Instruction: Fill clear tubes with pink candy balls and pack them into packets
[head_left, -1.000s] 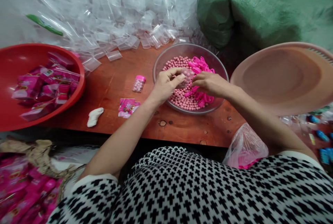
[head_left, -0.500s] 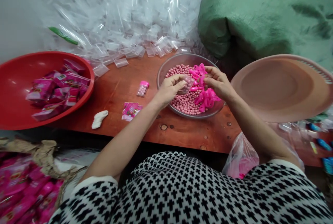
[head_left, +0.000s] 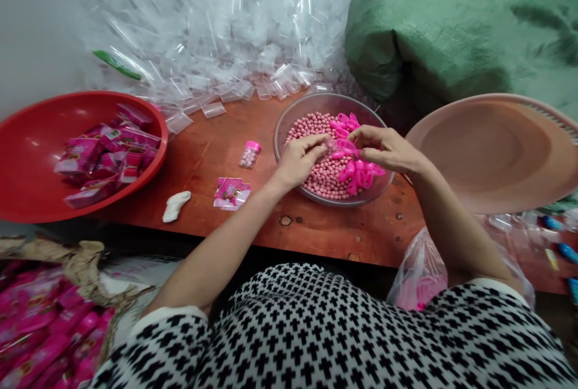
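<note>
A clear bowl (head_left: 289,121) on the wooden table holds small pink balls (head_left: 311,127) and a heap of bright pink plastic caps (head_left: 359,173). My left hand (head_left: 300,160) hovers over the bowl, fingers closed on a small clear container filled with pink balls. My right hand (head_left: 386,149) is right beside it, pinching a pink cap (head_left: 345,146) against the container's mouth. A filled, capped container (head_left: 249,153) lies on the table left of the bowl.
A red basin (head_left: 31,154) of pink packets sits at the left. Loose pink packets (head_left: 231,192) and a white lump (head_left: 176,205) lie near the table edge. Clear empty containers (head_left: 226,28) pile at the back. A pink basin (head_left: 492,148) and green sack (head_left: 460,21) stand right.
My right hand has picked a pink cap from the heap and brought it down to the container in my left hand. The view has shifted slightly.
</note>
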A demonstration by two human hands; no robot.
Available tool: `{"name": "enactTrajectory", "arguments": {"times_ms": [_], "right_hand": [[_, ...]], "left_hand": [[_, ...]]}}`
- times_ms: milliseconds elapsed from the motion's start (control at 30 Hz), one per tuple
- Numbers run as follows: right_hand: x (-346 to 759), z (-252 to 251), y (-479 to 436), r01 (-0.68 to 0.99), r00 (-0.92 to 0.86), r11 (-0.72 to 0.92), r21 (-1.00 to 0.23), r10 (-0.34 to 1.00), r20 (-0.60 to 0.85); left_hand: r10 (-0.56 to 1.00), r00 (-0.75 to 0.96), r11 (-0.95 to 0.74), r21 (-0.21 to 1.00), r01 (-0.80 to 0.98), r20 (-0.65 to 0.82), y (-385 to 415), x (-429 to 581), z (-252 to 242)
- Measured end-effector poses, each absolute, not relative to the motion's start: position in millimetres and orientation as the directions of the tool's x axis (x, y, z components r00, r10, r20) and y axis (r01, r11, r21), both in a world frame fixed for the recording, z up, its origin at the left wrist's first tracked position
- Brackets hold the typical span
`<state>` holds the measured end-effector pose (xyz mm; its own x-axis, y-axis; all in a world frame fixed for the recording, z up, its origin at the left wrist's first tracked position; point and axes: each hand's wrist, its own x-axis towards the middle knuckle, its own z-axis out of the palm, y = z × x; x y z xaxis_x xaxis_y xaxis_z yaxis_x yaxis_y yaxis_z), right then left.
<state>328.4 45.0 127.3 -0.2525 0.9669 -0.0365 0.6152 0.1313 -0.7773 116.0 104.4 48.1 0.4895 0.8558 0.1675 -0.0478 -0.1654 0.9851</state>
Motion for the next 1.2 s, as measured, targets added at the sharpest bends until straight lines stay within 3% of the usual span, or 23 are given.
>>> {"name": "enactTrajectory", "arguments": {"times_ms": [133, 233, 333, 467, 600, 667, 867, 1200], "right_hand": [[326, 118, 50, 0.386, -0.067, 0.056, -0.921, 0.997, 0.032], [315, 108, 57, 0.297, -0.072, 0.094, -0.95, 0.994, 0.076], [306, 100, 62, 0.4, -0.094, 0.172, -0.9, 0.985, 0.147], [308, 101, 62, 0.66, -0.149, 0.318, -0.681, 0.944, 0.295], [318, 112, 59, 0.768, -0.276, 0.38, -0.516, 0.923, 0.268], [320, 116, 58, 0.771, -0.286, 0.376, -0.514, 0.926, 0.247], [306, 107, 56, 0.628, -0.126, 0.366, -0.687, 0.919, 0.374], [299, 104, 45, 0.8, -0.309, 0.467, -0.377, 0.858, 0.409]], "left_hand": [[0.859, 0.494, -0.098, 0.99, -0.102, 0.136, 106, 117, 48], [0.847, 0.515, -0.086, 0.99, -0.115, 0.134, 107, 116, 48], [0.839, 0.517, -0.134, 0.986, -0.103, 0.168, 106, 115, 48], [0.845, 0.502, -0.187, 0.981, -0.044, 0.184, 106, 115, 50], [0.842, 0.502, -0.206, 0.978, -0.037, 0.196, 105, 115, 52], [0.849, 0.488, -0.216, 0.976, -0.026, 0.201, 104, 114, 53], [0.859, 0.478, -0.19, 0.981, -0.031, 0.181, 102, 113, 54], [0.861, 0.367, -0.396, 0.917, 0.049, 0.353, 92, 116, 43]]}}
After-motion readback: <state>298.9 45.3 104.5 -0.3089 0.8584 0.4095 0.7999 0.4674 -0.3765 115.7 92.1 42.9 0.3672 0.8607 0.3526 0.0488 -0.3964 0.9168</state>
